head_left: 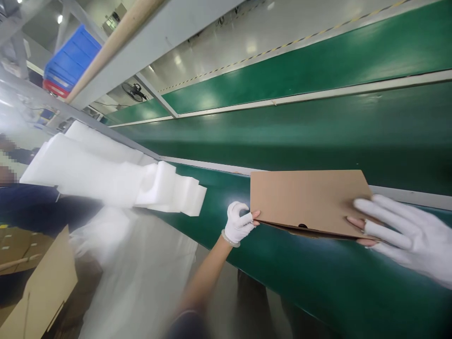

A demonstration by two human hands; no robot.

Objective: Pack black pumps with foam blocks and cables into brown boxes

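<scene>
A flat brown cardboard box [307, 200] is held above the green work surface [282, 273], its lid side up and a small dark notch on its near edge. My left hand [240, 223], in a white glove with bare fingertips, pinches the box's near left corner. At the right end, my right hand [406, 233], gloved the same way and slightly blurred, grips the box with fingers over the top and fingertips at the near edge. Whatever the box holds inside is hidden.
White foam sheets [102, 174] lie stacked at the left, reaching onto the green surface. Opened cardboard [45, 287] stands at lower left, near a person in dark clothing [70, 207]. A metal frame [148, 47] crosses the upper left, with a blue bin [72, 59] behind.
</scene>
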